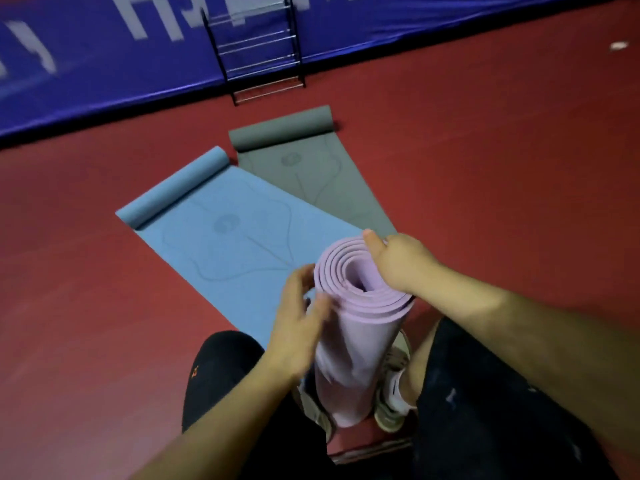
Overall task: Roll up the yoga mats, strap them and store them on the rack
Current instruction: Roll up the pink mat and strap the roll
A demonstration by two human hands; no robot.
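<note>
A rolled pink yoga mat (356, 344) stands upright on end between my feet, its spiral top facing the camera. My right hand (398, 261) grips the roll's top rim, thumb up. My left hand (301, 317) lies against the roll's left side with the fingers spread and blurred. A blue yoga mat (221, 237) lies flat on the floor ahead, its far end curled into a small roll. Beside it on the right lies a grey yoga mat (311, 174), also curled at its far end. A black metal rack (259, 53) stands beyond them. No strap is visible.
The floor is red (485, 168). A blue padded barrier (104, 64) with white lettering runs along the far side behind the rack. My knees in black trousers and my shoes frame the pink roll. A small white object (620, 46) lies on the floor at far right.
</note>
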